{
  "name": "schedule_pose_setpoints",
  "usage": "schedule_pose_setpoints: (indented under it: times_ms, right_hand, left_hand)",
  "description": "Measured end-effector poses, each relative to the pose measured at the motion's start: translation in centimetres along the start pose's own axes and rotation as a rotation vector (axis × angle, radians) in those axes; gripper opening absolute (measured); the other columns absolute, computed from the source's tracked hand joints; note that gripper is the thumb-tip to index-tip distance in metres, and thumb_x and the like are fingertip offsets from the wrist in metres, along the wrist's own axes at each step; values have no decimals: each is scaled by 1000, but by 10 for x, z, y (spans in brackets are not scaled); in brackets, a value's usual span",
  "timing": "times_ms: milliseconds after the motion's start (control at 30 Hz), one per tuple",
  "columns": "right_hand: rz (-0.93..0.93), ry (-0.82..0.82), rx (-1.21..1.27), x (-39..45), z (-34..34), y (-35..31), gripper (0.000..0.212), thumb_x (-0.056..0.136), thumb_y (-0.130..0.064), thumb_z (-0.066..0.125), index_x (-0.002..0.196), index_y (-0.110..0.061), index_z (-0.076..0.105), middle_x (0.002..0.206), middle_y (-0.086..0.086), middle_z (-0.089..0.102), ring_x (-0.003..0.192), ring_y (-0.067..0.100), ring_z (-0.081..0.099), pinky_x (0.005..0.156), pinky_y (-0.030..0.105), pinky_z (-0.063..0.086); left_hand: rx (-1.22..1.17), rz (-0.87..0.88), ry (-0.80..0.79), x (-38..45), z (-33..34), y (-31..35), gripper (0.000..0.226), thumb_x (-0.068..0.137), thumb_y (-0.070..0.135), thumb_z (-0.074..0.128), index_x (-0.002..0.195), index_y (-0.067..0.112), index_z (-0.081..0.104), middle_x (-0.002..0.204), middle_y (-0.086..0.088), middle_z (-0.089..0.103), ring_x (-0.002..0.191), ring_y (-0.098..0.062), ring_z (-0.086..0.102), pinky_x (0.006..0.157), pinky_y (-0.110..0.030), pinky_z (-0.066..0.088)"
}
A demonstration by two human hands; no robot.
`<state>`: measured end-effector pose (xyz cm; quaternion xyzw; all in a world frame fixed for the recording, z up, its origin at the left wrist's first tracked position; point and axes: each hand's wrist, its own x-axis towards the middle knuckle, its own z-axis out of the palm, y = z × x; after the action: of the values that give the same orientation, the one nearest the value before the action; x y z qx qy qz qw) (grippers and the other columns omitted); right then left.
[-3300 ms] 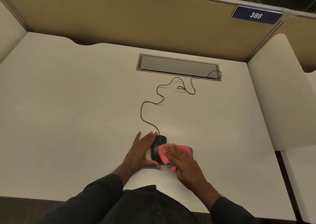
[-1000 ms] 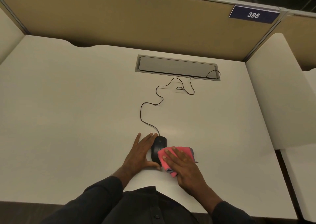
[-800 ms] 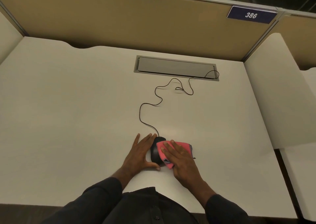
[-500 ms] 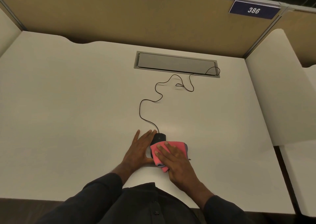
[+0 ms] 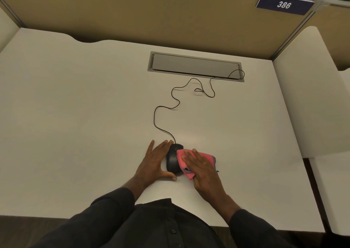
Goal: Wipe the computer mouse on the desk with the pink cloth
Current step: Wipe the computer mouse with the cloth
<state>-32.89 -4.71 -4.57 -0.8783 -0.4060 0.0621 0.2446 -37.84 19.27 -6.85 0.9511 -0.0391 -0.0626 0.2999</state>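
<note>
Your left hand (image 5: 154,162) lies flat on the white desk (image 5: 75,115) at the near middle, fingers straight and spread, the thumb stretched along the near end of the mouse; the fingers run along the mouse's left side and brace it without curling round it. Just to its right sits the black computer mouse (image 5: 172,159), resting on the desk near the front edge, its nose pointing away from you. Its thin black cable (image 5: 155,115) winds up the desk in loose bends to the grey cable tray (image 5: 195,65) let into the surface by the back panel. The pink cloth (image 5: 200,157) is bunched against the mouse's right flank and partly over its top, with a grey underside showing at its near and right edges. Your right hand (image 5: 203,169) presses down on the cloth with fingers straight and laid flat, holding it against the mouse rather than clutching it. Farther right, a white side partition (image 5: 312,96) stands along the desk, and a dark blue plate marked 386 (image 5: 284,4) hangs on the tan back panel (image 5: 132,14)
</note>
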Motion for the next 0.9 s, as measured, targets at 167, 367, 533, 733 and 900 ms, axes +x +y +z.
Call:
schedule_pose_setpoints:
  times_ms: [167, 367, 533, 733, 900]
  right_hand:
    - [93, 30, 10, 22, 1, -2, 64, 85, 0, 64, 145, -12, 44, 151, -4, 35, 144, 21, 30, 117, 46, 25]
    - [207, 24, -33, 49, 8, -7, 59, 90, -8, 65, 145, -12, 43, 150, 5, 43, 141, 22, 35, 117, 33, 15]
    - [323, -37, -70, 70, 12, -8, 62, 90, -18, 66, 147, -19, 41, 151, 2, 43, 142, 22, 35, 113, 31, 10]
    - [328, -115, -144, 82, 12, -4, 70, 87, -22, 70, 148, -22, 38, 152, 1, 41, 142, 24, 35, 110, 32, 7]
    - [331, -106, -70, 64, 15, 0, 68, 92, -19, 65, 151, -20, 32, 154, 2, 38, 143, 23, 32, 116, 34, 11]
  left_hand:
    - [9, -9, -9, 0, -1, 3, 128, 61, 85, 62, 157, 16, 12, 163, 0, 19, 151, -12, 11, 123, -50, 0]
    - [24, -27, -25, 0, -2, 5, 127, 62, 85, 61, 156, 18, 8, 163, 0, 16, 151, -15, 10, 123, -49, -2]
    - [18, -30, -25, 0, -2, 4, 126, 61, 90, 55, 155, 22, 4, 164, 1, 15, 151, -13, 8, 123, -50, 0]
    - [1, -28, -25, 0, -5, 6, 124, 61, 90, 55, 152, 25, -1, 163, 0, 16, 151, -14, 10, 123, -49, -2]
    - [16, -17, -22, 0, -7, 9, 126, 62, 84, 61, 154, 19, 5, 163, -1, 16, 151, -14, 9, 123, -48, -4]
